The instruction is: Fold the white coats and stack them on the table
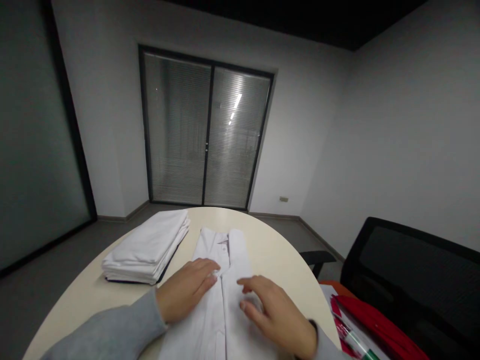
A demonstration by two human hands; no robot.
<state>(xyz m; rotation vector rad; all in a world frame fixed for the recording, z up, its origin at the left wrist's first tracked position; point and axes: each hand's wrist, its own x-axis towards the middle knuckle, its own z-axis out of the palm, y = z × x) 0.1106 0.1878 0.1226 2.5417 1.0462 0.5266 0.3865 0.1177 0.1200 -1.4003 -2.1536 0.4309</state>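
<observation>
A white button-up shirt (236, 260) lies lengthwise before me, its sides turned in and its button front facing up. My left hand (189, 287) rests on the shirt's left half, fingers stretched out, with the fingertips at the button strip. Over the right half is my right hand (275, 315), its thumb and forefinger apart and nothing between them. Whether its lower fingers touch the cloth I cannot tell. The lower end of the shirt runs out of view.
A stack of folded white garments (146, 245), with a dark layer underneath, sits on the left of the round cream table (288, 260). At the right stands a black mesh office chair (408, 280), with red cloth (378, 325) and a clear plastic package on its seat.
</observation>
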